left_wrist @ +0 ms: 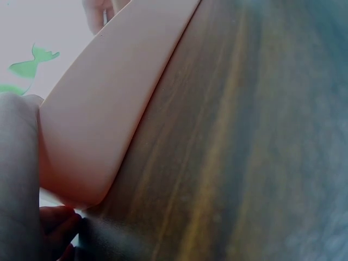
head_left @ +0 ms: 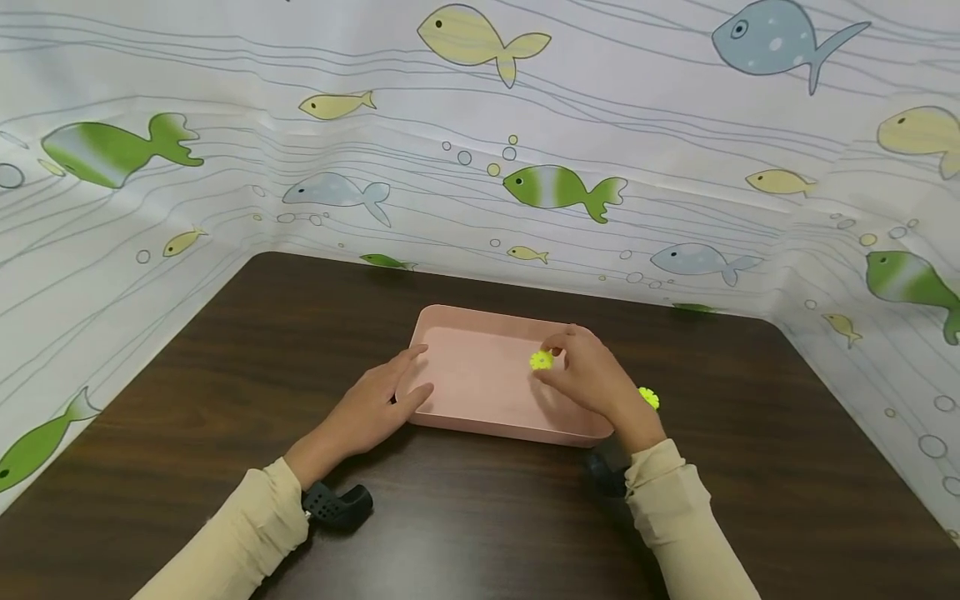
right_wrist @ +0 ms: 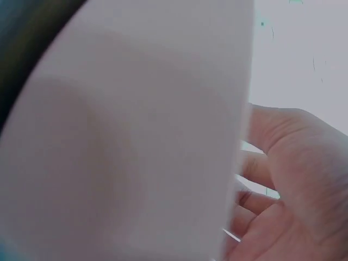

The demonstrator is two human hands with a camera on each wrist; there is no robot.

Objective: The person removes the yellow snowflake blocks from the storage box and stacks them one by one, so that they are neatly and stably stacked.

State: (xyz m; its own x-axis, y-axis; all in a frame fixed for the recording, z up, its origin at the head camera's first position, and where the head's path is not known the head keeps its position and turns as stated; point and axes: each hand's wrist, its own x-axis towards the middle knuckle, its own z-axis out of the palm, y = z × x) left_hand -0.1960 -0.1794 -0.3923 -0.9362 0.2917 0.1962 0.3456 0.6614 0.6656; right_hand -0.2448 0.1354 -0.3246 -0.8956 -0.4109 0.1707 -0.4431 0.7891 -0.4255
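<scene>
A shallow pink tray [head_left: 480, 367] rests on the dark table. My left hand [head_left: 375, 404] holds its left end, with thumb and index finger over the rim; in the left wrist view curled fingers [left_wrist: 58, 225] show outside the corner. Over the right part of the tray, my right hand [head_left: 588, 375] pinches a small bright yellow flower [head_left: 541, 360] between thumb and fingertips. A second yellow flower [head_left: 648, 398] lies just right of the tray, partly hidden behind the right wrist. In the right wrist view the tray wall [right_wrist: 125, 136] hides the held flower and fingertips.
The dark wood table [head_left: 247, 358] surrounds the tray. A white curtain [head_left: 637, 125] with printed fish encloses the table at the back and both sides. A black strap [head_left: 337, 507] sits at the left wrist.
</scene>
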